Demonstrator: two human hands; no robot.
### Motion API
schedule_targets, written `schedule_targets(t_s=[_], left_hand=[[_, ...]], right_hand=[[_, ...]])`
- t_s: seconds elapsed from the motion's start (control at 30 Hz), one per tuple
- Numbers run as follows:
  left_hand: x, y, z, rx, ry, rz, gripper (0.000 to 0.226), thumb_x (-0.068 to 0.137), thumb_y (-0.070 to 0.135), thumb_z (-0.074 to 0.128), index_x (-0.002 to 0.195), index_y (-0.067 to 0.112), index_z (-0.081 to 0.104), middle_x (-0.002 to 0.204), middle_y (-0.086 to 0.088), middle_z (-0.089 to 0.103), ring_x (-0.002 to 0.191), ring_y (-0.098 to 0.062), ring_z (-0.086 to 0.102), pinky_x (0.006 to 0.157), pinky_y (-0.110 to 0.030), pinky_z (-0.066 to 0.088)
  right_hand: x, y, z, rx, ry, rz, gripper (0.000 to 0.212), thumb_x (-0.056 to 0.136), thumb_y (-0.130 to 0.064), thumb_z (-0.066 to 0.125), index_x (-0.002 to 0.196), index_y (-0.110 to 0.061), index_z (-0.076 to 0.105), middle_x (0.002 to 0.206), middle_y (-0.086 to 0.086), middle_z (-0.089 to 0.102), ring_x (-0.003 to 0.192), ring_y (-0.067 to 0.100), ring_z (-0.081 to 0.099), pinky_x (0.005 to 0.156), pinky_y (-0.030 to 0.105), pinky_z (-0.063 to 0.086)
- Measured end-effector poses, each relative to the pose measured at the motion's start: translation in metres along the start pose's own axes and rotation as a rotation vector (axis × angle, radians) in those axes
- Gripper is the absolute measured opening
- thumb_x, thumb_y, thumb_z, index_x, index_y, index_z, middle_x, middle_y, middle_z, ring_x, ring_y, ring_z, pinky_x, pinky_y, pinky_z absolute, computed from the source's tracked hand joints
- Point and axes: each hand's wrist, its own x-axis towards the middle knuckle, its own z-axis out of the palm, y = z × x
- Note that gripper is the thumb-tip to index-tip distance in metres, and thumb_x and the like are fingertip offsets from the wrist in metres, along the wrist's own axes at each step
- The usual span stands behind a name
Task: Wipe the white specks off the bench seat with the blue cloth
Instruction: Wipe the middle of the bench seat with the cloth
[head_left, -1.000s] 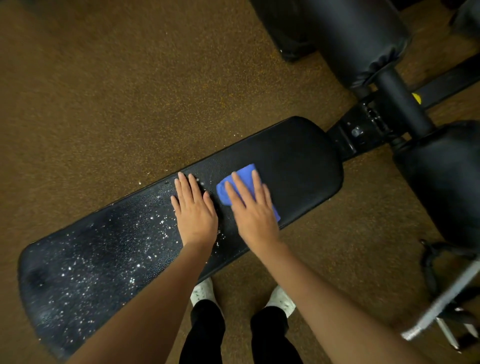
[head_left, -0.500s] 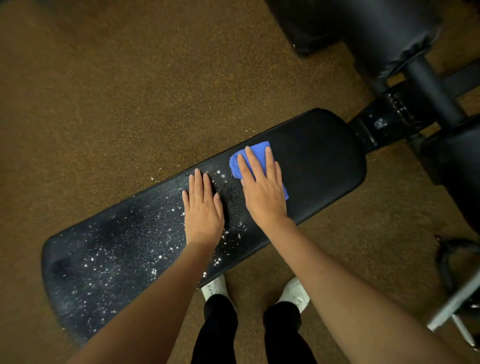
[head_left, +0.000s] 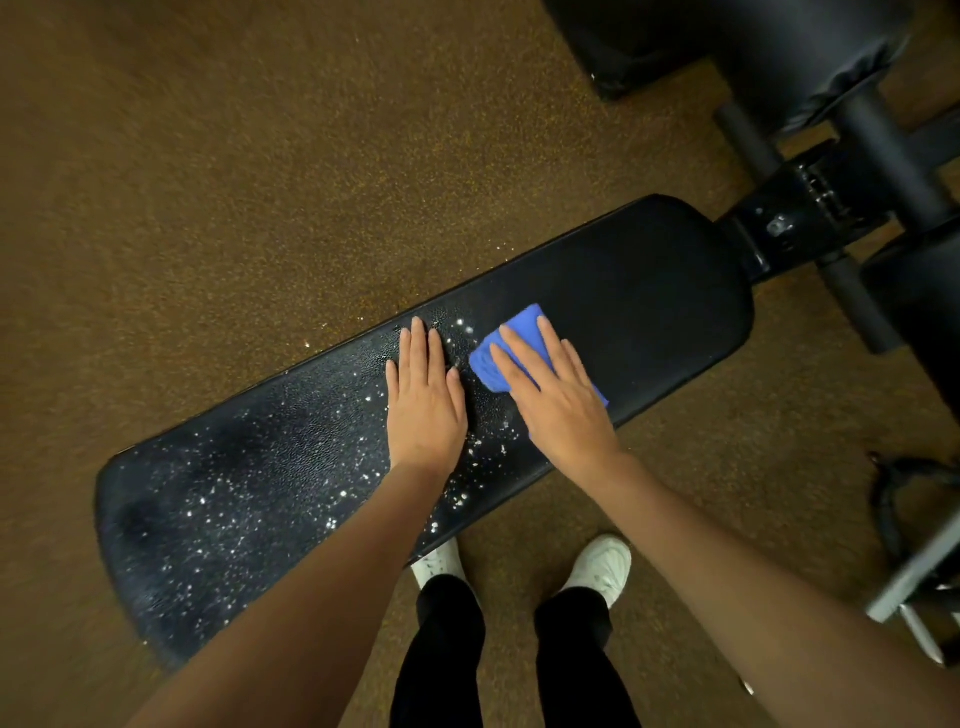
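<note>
The floor (head_left: 208, 171) was brown speckled rubber, with black gym equipment (head_left: 779, 57) beyond the far end of the bench seat. The bench seat (head_left: 649, 291), a long black pad, lay diagonally across the view. Its right portion was clean; white specks (head_left: 234, 509) covered its left portion. The left hand (head_left: 426, 400) lay flat and released on the seat at mid-length, bracing. Just right of it, the right hand (head_left: 556, 400) pressed the blue cloth (head_left: 519, 332) flat against the seat, fingers extended, not clenched. The wiping step appeared roughly half complete. The next stroke would likely require lifting the left hand clear and driving the cloth leftward across the specks.
</note>
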Motion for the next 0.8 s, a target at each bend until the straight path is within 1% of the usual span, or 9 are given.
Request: schedule_targets(t_s=[0.07, 0.17, 0.23, 0.3, 0.43, 0.53, 0.6, 0.7, 0.8], left_hand=[[0.000, -0.001, -0.001, 0.004, -0.006, 0.007, 0.068, 0.088, 0.039, -0.006, 0.147, 0.007, 0.010, 0.156, -0.006, 0.000, 0.143, -0.018, -0.006, 0.115, -0.034, -0.004], [-0.001, -0.004, -0.001, 0.019, -0.023, 0.011, 0.056, 0.097, 0.033, 0.004, 0.147, 0.007, 0.007, 0.157, -0.006, -0.002, 0.143, -0.018, -0.007, 0.116, -0.034, -0.004], [-0.001, -0.005, -0.001, 0.017, -0.023, 0.015, 0.051, 0.100, 0.027, 0.013, 0.147, 0.008, 0.006, 0.156, -0.006, -0.004, 0.143, -0.018, -0.009, 0.116, -0.034, -0.005], [-0.002, -0.005, -0.001, 0.006, -0.019, 0.018, 0.051, 0.100, 0.025, 0.015, 0.147, 0.007, 0.006, 0.156, -0.006, -0.004, 0.143, -0.018, -0.009, 0.115, -0.033, -0.006], [-0.002, -0.005, -0.002, 0.002, -0.026, 0.023, 0.051, 0.100, 0.025, 0.015, 0.147, 0.007, 0.007, 0.156, -0.006, -0.004, 0.143, -0.018, -0.009, 0.115, -0.033, -0.006], [-0.005, -0.006, -0.005, 0.005, -0.041, 0.031, 0.051, 0.100, 0.025, 0.014, 0.147, 0.007, 0.006, 0.156, -0.006, -0.006, 0.143, -0.017, -0.010, 0.115, -0.033, -0.007], [-0.010, -0.007, -0.006, 0.014, -0.060, 0.040, 0.051, 0.100, 0.026, 0.014, 0.147, 0.007, 0.005, 0.156, -0.006, -0.008, 0.143, -0.017, -0.011, 0.116, -0.034, -0.007], [-0.019, -0.010, -0.005, 0.033, -0.079, 0.061, 0.052, 0.100, 0.029, 0.016, 0.147, 0.009, 0.004, 0.156, -0.005, -0.009, 0.142, -0.017, -0.013, 0.116, -0.035, -0.007], [-0.021, -0.013, -0.005, 0.035, -0.085, 0.081, 0.053, 0.100, 0.029, 0.017, 0.147, 0.009, 0.004, 0.156, -0.005, -0.009, 0.142, -0.017, -0.013, 0.115, -0.034, -0.009]], right_hand=[[-0.016, 0.014, -0.006, -0.028, -0.032, -0.076, 0.071, 0.073, 0.002, 0.061, 0.139, -0.012, 0.040, 0.148, 0.006, 0.037, 0.137, 0.041, 0.026, 0.108, 0.050, 0.024], [-0.015, 0.033, -0.012, -0.026, -0.039, 0.145, 0.078, 0.070, 0.000, 0.073, 0.139, -0.012, 0.039, 0.149, 0.006, 0.035, 0.138, 0.040, 0.024, 0.108, 0.051, 0.024], [-0.007, 0.029, -0.011, 0.003, 0.013, 0.287, 0.071, 0.078, -0.004, 0.069, 0.141, -0.011, 0.037, 0.149, 0.006, 0.034, 0.139, 0.041, 0.021, 0.107, 0.053, 0.028], [-0.009, 0.012, -0.006, 0.032, 0.065, 0.316, 0.064, 0.083, -0.005, 0.064, 0.141, -0.011, 0.037, 0.149, 0.006, 0.034, 0.138, 0.042, 0.021, 0.106, 0.053, 0.029], [-0.041, -0.010, 0.001, 0.013, 0.048, 0.114, 0.066, 0.077, 0.000, 0.058, 0.139, -0.010, 0.040, 0.148, 0.009, 0.036, 0.137, 0.043, 0.023, 0.107, 0.051, 0.027], [-0.058, 0.007, -0.007, -0.031, -0.051, -0.015, 0.083, 0.064, 0.002, 0.070, 0.140, -0.010, 0.039, 0.148, 0.008, 0.036, 0.137, 0.042, 0.025, 0.108, 0.051, 0.022], [-0.051, 0.024, -0.013, -0.030, -0.076, 0.125, 0.090, 0.059, 0.001, 0.078, 0.140, -0.009, 0.038, 0.149, 0.009, 0.035, 0.137, 0.043, 0.024, 0.107, 0.053, 0.023], [-0.029, 0.038, -0.019, -0.013, -0.014, 0.362, 0.070, 0.079, -0.004, 0.068, 0.141, -0.008, 0.036, 0.149, 0.011, 0.034, 0.137, 0.045, 0.021, 0.105, 0.057, 0.029], [-0.027, 0.023, -0.012, 0.015, 0.009, 0.353, 0.067, 0.082, -0.003, 0.065, 0.141, -0.009, 0.035, 0.149, 0.010, 0.033, 0.137, 0.046, 0.020, 0.105, 0.056, 0.028]])
